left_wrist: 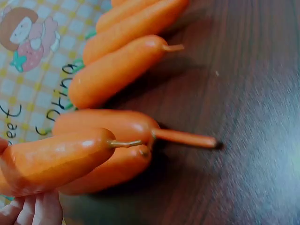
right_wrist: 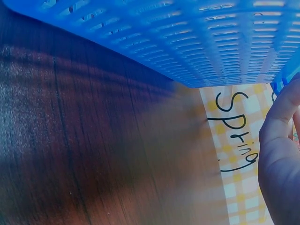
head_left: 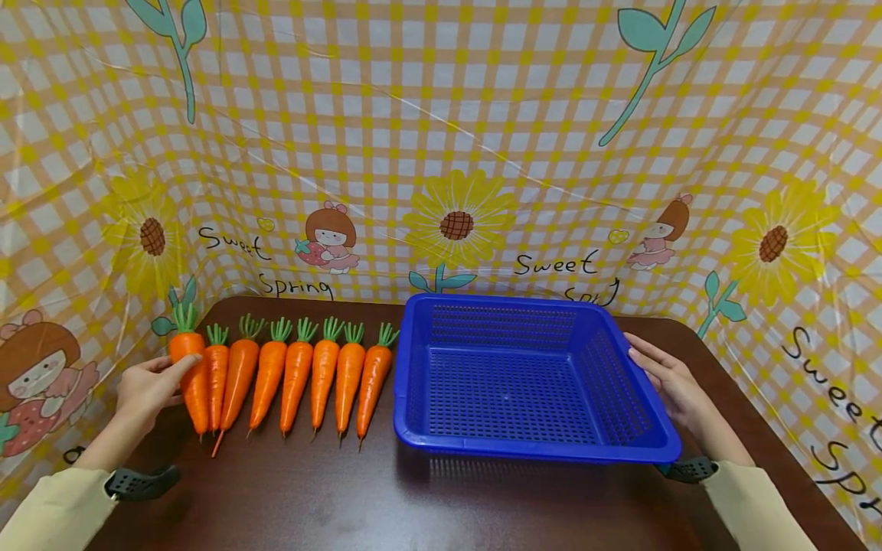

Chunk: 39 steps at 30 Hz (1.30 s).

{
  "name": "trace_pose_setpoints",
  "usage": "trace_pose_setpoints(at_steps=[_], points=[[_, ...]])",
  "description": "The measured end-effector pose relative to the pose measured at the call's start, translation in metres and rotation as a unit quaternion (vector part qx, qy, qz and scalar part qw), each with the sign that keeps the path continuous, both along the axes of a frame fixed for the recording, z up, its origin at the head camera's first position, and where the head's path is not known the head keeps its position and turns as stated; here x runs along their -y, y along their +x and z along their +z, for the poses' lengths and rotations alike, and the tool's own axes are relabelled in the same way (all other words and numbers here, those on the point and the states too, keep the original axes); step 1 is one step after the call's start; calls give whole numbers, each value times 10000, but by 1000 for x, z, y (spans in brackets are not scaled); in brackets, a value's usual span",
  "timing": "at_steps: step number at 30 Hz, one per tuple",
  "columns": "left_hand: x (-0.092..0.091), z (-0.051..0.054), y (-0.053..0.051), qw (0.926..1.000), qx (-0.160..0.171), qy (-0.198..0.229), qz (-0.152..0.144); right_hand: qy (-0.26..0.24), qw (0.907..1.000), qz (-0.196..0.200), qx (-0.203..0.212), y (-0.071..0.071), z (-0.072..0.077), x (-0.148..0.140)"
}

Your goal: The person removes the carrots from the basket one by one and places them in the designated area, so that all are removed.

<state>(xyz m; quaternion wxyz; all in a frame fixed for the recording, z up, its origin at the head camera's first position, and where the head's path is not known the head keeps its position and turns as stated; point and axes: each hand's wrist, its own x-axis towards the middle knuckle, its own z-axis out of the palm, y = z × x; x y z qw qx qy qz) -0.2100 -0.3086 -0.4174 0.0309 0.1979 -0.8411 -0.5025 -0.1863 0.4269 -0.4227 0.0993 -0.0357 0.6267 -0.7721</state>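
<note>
In the head view my left hand pinches the leftmost carrot between thumb and fingers; its green top points away from me. The left wrist view shows this carrot raised over two neighbouring carrots, one with a long thin root. Several more orange carrots lie in a row to the right. A blue plastic basket with slotted walls stands right of them, with nothing in it. My right hand touches the basket's right rim from outside with fairly straight fingers; some fingertips are hidden there.
The dark brown table has rounded far corners. A yellow checked cloth with flowers and cartoon figures hangs behind the table and along both sides. The basket's left rim is close to the rightmost carrot.
</note>
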Motion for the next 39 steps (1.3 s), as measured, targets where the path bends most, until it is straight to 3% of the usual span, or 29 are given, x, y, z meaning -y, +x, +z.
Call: trace_pose_setpoints(at_steps=[6, 17, 22, 32, 39], points=[[8, -7, 2, 9997, 140, -145, 125, -203, 9997, -62, -109, -2, -1, 1], [20, -14, -1, 9977, 486, -400, -264, -88, 9999, 44, -34, -1, -2, -1], [21, -16, -3, 9965, 661, -431, -259, -92, 9998, -109, -101, -2, -2, 1], [22, -18, -7, 9963, 696, -240, -454, -204, 9996, -217, -18, -5, 0, 2], [20, -21, -10, 9968, 696, -187, -357, -96, 9998, -121, -105, -2, -1, 1]])
